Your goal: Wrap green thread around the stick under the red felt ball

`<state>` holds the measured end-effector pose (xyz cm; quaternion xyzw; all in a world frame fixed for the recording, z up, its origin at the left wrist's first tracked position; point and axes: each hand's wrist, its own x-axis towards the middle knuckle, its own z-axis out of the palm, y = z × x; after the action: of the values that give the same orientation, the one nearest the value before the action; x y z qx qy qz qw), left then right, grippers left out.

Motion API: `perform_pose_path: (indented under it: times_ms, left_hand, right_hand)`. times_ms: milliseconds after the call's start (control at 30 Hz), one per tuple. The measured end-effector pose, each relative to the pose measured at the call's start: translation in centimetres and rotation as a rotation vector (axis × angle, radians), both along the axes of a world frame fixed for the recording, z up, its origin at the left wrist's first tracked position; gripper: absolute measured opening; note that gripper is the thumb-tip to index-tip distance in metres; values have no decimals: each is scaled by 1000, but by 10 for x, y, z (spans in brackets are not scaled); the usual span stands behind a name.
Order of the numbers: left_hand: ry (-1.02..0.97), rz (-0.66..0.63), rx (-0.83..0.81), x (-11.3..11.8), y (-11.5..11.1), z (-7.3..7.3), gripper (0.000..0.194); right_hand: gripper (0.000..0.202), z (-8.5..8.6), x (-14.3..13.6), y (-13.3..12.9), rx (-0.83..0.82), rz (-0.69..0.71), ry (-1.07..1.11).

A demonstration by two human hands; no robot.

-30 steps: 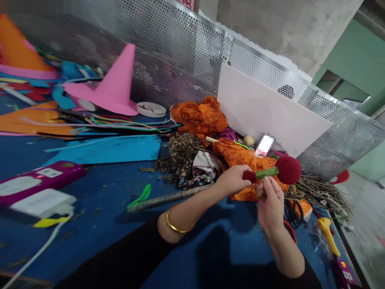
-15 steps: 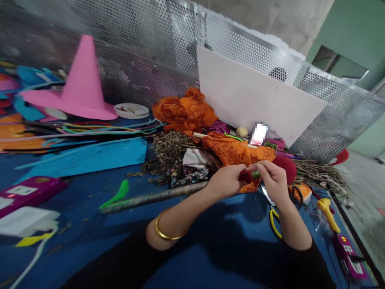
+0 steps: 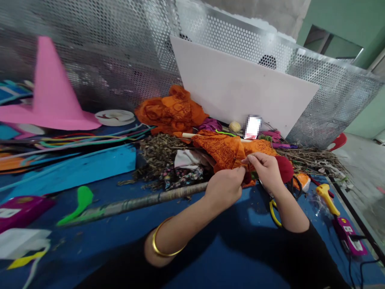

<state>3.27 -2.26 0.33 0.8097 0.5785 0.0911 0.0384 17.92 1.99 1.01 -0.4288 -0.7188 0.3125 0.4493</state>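
My left hand point(image 3: 225, 185), a gold bangle on its wrist, is closed by a dark red piece point(image 3: 247, 177) that shows past its fingertips. A long wrapped stick point(image 3: 141, 201) runs from the left and disappears behind this hand. My right hand point(image 3: 266, 170) is closed in a pinch close to the left fingertips; what lies in the pinch is too small to make out. Orange patterned cloth point(image 3: 224, 150) lies just behind both hands. A dark red rounded thing point(image 3: 284, 167) is partly hidden by the right hand. Yellow-handled scissors point(image 3: 274, 214) lie beneath the right wrist.
Dry twigs point(image 3: 153, 154) and floral cloth point(image 3: 183, 176) lie left of the hands. A pink pointed hat point(image 3: 54, 92) stands at far left. A white board point(image 3: 240, 80) leans against perforated metal, a lit phone point(image 3: 252, 127) before it. A yellow glue gun point(image 3: 327, 198) sits right.
The view has turned to the right, so the hat and stick appear farther left. My hands remain close together, with less of the dark red piece showing between them.
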Motion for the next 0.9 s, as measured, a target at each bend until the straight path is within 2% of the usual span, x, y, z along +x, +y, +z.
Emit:
perform_pose_path:
  times_ms: [200, 400, 733, 833, 900]
  left_hand:
    - [120, -53, 108, 5, -8, -3, 47]
    - [83, -118, 169, 4, -8, -9, 40]
    - [112, -162, 176, 2, -5, -9, 30]
    - [69, -141, 138, -1, -2, -7, 28]
    - [29, -118, 108, -5, 1, -3, 26]
  right_hand:
    - [27, -5, 3, 7, -30, -26, -85]
    - [28, -7, 5, 11, -67, -33, -106]
    - [27, -12, 2, 14, -109, -47, -124]
    - [23, -7, 6, 13, -81, -18, -84]
    - [20, 2, 14, 10, -50, 0, -56]
